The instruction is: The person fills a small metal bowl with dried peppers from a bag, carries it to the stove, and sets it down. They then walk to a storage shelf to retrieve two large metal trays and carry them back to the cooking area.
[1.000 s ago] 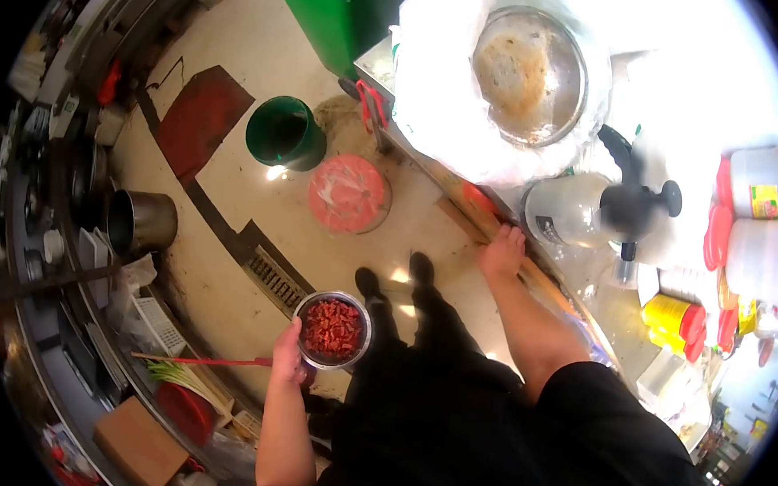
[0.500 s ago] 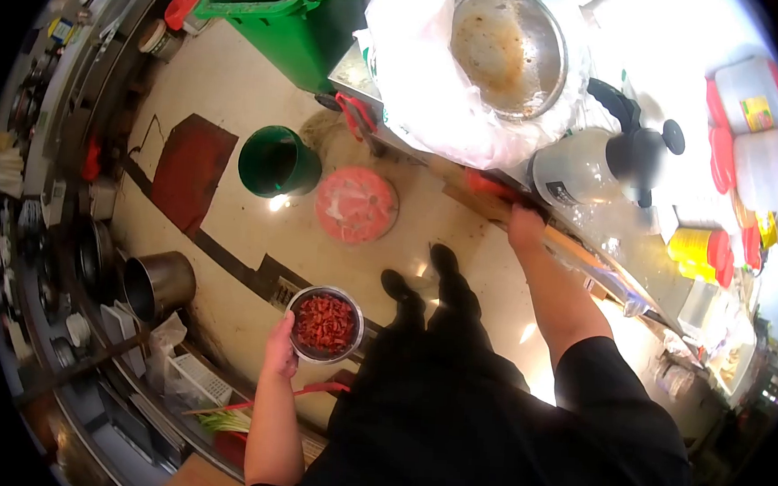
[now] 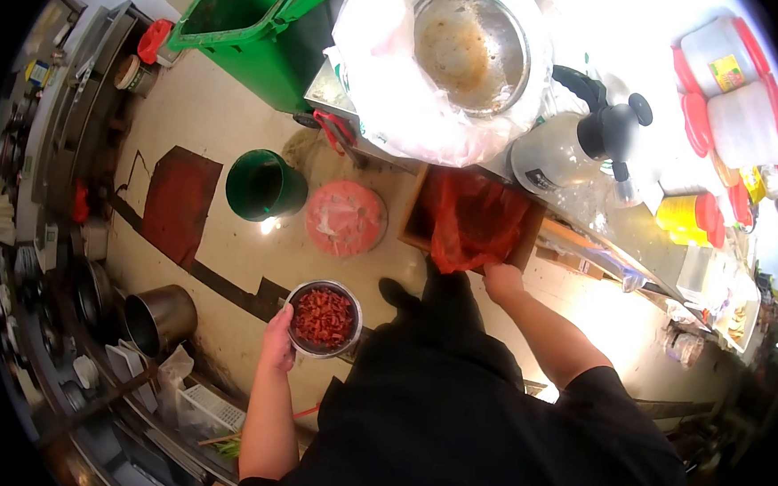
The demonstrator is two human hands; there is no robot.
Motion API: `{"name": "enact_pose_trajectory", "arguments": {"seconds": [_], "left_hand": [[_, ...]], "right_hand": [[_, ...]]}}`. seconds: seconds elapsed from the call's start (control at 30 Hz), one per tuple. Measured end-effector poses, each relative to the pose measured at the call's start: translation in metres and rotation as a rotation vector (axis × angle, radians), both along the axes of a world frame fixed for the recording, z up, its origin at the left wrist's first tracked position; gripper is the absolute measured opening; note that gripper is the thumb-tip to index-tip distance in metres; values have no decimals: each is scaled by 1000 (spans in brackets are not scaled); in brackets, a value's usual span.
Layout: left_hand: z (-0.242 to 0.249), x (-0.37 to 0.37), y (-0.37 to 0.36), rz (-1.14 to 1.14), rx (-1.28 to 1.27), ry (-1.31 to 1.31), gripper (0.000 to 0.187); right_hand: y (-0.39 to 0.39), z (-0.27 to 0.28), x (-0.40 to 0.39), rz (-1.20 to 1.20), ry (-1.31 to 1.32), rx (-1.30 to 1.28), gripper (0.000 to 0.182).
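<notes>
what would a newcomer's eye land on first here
Probably the bowl of red pieces, held in the left hand below centre. Next, the red bag in the open drawer right of centre, with the right hand at the drawer's edge. A big green bin stands out at upper left.

- Left hand (image 3: pixel 278 341): most fingers hidden beneath the round, silver metal bowl (image 3: pixel 356 334), whose underside is also out of sight; its chopped red pieces (image 3: pixel 322 317) are too small to identify.
- Right hand (image 3: pixel 504 284): fingertips hard to make out at the front edge of the open brown wooden drawer (image 3: pixel 418 211).
- Crumpled, translucent red plastic bag (image 3: pixel 479 222) in the drawer: contents unclear.
- Large green plastic bin (image 3: pixel 258 61): cut off by the top edge.
- Clear plastic spray bottle (image 3: pixel 550 152): black pump top (image 3: pixel 605 133) partly blurred.
</notes>
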State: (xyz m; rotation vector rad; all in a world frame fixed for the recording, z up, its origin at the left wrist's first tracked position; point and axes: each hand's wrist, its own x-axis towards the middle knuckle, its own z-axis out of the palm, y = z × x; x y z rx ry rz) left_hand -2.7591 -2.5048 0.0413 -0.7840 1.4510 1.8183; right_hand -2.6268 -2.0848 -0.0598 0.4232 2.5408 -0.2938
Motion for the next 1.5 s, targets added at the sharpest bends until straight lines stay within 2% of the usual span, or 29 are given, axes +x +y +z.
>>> {"name": "enact_pose_trajectory", "arguments": {"seconds": [0.07, 0.13, 0.2, 0.3, 0.33, 0.4, 0.47, 0.5, 0.6, 0.7, 0.83, 0.9, 1.0, 1.13, 1.2, 1.23, 1.3, 1.33, 1.4, 1.43, 1.5], "left_hand": [[1, -6, 4, -16, -2, -9, 36], [7, -11, 13, -23, -11, -20, 38], [20, -15, 30, 14, -75, -35, 35], [6, -18, 28, -28, -49, -47, 35], [7, -20, 29, -33, -61, -44, 35], [7, -23, 35, -45, -47, -33, 36], [8, -24, 37, -37, -62, -39, 36], [9, -24, 38, -26, -63, -46, 36], [7, -25, 41, -36, -110, -88, 35], [9, -27, 46, -57, -100, -64, 35], [9, -28, 56, -51, -103, -55, 35], [4, -30, 56, -97, -88, -44, 35], [10, -31, 64, -138, -28, -19, 35], [15, -29, 75, -140, -12, 10, 34], [11, -28, 78, -162, -8, 25, 35], [9, -27, 80, -156, -4, 28, 35], [8, -28, 90, -241, -16, -22, 37], [6, -28, 99, -234, -13, -19, 37], [-3, -27, 122, -271, -5, -5, 38], [-17, -27, 131, -315, -26, 28, 38], [-25, -26, 155, -348, -40, 61, 39]], "right_hand": [[6, 14, -17, 51, -12, -21, 13], [11, 35, -57, -65, -26, -59, 17], [23, 26, -82, -280, 321, -324, 25], [37, -96, -93, -295, 352, -221, 33], [32, -111, -95, -303, 354, -232, 33], [20, -128, -102, -288, 197, 27, 39], [2, -137, -105, -381, 256, -24, 37], [-6, -137, -105, -469, 316, -63, 35], [-14, -124, -101, -357, 337, -57, 35], [-8, -115, -97, -426, 263, -151, 27], [18, -120, -93, -405, 321, -71, 21], [28, -99, -94, -346, 409, 9, 18], [39, -86, -90, -267, 525, -35, 21], [38, -58, -88, -277, 582, -28, 21], [37, -42, -89, -305, 799, -28, 20], [37, -35, -91, -298, 803, -28, 20], [34, -11, -98, -1471, 418, -1016, 17], [32, 1, -99, -1461, 418, -1015, 17], [23, 30, -100, -1597, 361, -1474, 18], [16, 46, -101, -1585, 357, -1471, 18], [-5, 83, -103, -1503, 328, -1753, 18]]}}
